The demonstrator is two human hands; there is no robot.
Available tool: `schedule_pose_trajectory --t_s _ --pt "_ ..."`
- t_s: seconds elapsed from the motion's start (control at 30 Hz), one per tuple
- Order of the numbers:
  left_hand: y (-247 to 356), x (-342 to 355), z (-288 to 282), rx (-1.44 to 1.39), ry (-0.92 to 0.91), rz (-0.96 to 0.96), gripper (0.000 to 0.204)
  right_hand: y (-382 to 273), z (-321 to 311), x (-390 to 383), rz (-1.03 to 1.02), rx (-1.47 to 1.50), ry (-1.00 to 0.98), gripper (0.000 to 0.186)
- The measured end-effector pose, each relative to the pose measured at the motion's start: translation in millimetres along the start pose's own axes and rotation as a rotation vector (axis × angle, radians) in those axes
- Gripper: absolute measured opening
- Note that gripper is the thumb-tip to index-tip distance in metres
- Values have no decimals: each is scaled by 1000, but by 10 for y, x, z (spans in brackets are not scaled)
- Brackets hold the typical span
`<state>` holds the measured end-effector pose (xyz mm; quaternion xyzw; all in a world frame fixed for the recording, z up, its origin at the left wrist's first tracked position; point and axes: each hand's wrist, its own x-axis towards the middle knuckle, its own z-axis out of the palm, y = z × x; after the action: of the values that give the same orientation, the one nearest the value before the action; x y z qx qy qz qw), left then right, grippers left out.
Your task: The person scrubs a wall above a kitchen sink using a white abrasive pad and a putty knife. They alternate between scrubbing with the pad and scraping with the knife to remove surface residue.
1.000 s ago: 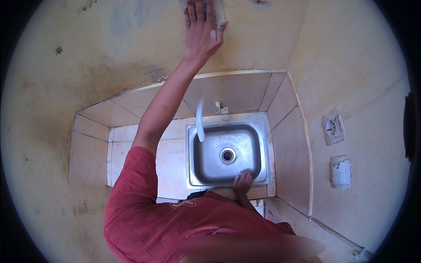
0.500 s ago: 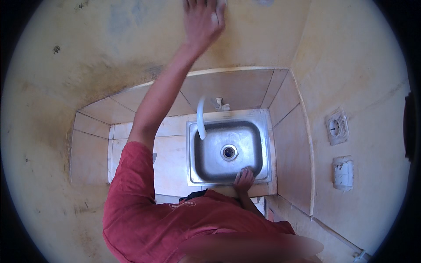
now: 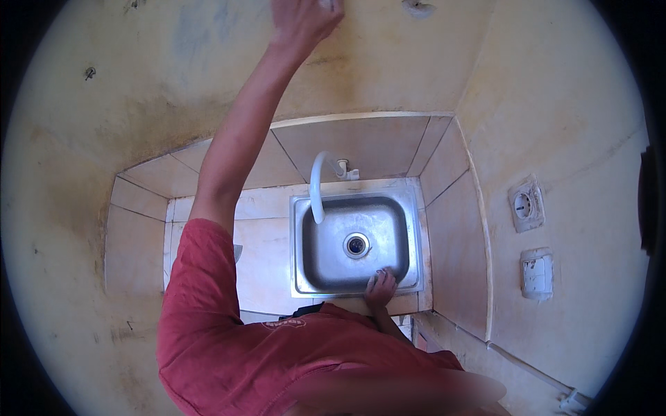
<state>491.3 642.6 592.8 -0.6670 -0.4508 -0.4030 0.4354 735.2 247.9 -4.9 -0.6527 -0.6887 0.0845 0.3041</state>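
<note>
My left arm stretches up across the stained yellowish wall (image 3: pixel 139 90). At the top edge of the view, my left hand (image 3: pixel 304 19) is against or close to this wall, its fingers closed and partly cut off. A small whitish patch shows at the fingers, but I cannot make out what is held. Low in front of me, my right hand (image 3: pixel 380 288) grips the near rim of the metal sink (image 3: pixel 298 274) with curled fingers. A curved white faucet spout (image 3: pixel 316 187) hangs over the basin's left side.
Pale tiles (image 3: pixel 267 267) form the counter left of the sink. A greyish flat edge (image 3: pixel 238 252) shows beside my left sleeve, mostly hidden. On the right wall are a socket (image 3: pixel 525 206) and a white switch (image 3: pixel 537 275). A pipe (image 3: pixel 531 371) runs low at right.
My left hand has moved up and to the left along the wall, leaving less of it in view. My right hand stays at the sink rim, its fingers more curled. The view has shifted slightly.
</note>
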Motion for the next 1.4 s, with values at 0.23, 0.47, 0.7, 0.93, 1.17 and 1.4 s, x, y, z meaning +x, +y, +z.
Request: schedule_pose_trajectory --t_s 0.23,0.47,0.7,0.93,1.17,1.4 --pt "12 -656 43 -45 -325 160 84 -115 -148 122 -28 140 39 31" --pt "-274 -512 -282 -141 -176 495 70 -1494 -1290 2205 -416 559 520 47" --pt "-114 -679 -992 -858 -255 -353 33 -2936 -3032 3941 -672 717 703 38" --pt "-272 -739 -1396 -713 -351 -146 30 -3207 -3221 4489 -846 347 -2 43" --pt "-579 -2576 -1423 -543 -23 -829 39 -3075 -3025 5017 -546 209 850 52" --pt "378 -6904 -2164 124 -1275 -1712 100 -3339 -2368 5409 -571 26 956 62"
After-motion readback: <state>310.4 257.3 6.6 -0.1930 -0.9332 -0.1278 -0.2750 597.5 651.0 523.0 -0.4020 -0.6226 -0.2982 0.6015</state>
